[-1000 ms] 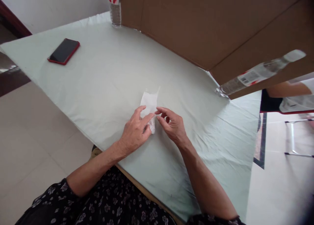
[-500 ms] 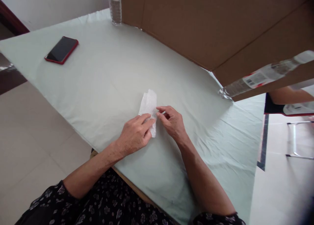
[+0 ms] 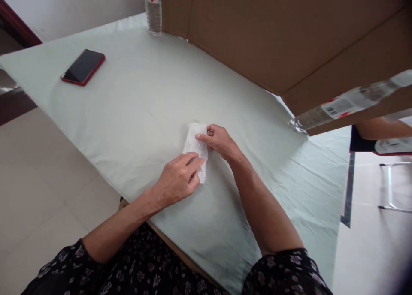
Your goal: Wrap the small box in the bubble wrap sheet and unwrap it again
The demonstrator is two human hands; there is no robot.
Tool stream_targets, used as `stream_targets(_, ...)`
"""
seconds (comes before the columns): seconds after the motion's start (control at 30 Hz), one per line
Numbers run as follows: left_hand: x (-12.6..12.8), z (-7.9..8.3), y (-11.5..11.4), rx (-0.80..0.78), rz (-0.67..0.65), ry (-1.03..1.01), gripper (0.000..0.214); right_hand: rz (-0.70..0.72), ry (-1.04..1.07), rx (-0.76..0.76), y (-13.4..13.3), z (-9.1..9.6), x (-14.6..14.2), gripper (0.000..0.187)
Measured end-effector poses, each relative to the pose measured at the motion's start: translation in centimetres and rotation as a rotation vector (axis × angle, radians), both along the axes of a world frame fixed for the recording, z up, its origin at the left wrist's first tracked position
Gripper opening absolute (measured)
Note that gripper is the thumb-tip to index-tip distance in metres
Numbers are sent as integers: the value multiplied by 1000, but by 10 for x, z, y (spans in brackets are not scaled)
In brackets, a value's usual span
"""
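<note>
Across the worktop (image 3: 128, 102), the left hand (image 3: 177, 175) rests, grip half-curled, clasp unclear, on the near end of a bubble-wrap packet (image 3: 193, 144), already a narrow strip; the right hand (image 3: 222, 141) pinches its far right edge, handling seemingly unfinished.

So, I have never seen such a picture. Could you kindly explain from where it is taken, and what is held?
There is no machine, only a person's two bare hands. One camera, worn on that person's head, looks forward and down. The left hand touches the near part of a small white wrap; the right hand holds its far right edge, thumb on top. The wrap lies on a cloth-covered table, with a phone farther left. Brown cardboard stands behind, with a left bottle and a right bottle at it.
</note>
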State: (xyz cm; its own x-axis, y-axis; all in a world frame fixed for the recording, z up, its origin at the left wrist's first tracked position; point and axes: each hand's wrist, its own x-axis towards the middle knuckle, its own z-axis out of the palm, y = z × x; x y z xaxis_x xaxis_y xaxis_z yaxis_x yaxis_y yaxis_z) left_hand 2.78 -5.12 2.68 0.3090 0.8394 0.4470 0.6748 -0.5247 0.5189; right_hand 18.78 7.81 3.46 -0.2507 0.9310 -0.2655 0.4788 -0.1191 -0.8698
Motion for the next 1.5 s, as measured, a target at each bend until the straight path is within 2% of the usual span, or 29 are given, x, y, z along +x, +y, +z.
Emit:
stream_targets(0.17,0,-1,0,-18,19,-42,37,36,102,6,0,-1,-4,22)
stream_targets(0.43,-2,-3,1,-85,17,-86,36,-167,396,-41,-12,-10,-14,20)
stream_targets(0.63,-4,-5,3,-129,20,-95,36,-270,659,-69,-26,-11,-28,32)
stream_targets(0.77,0,-7,-1,-88,157,-75,32,-236,720,-3,-47,-3,-28,34)
stream_targets(0.9,5,-12,-4,-58,318,-155,36,-205,752,44,-67,-1,-25,31)
stream_targets(1.03,6,-15,-3,-52,367,-214,48,-164,699,112,-81,-2,-19,33)
stream_targets(1.17,3,-15,-1,-81,324,-230,58,-73,547,217,-99,0,-11,28)
stream_targets(1.33,-3,-12,2,-198,146,-281,39,-6,333,546,-123,-8,0,18)
stream_targets(1.5,-10,-8,3,-243,73,-283,17,95,220,693,-134,-21,9,26)
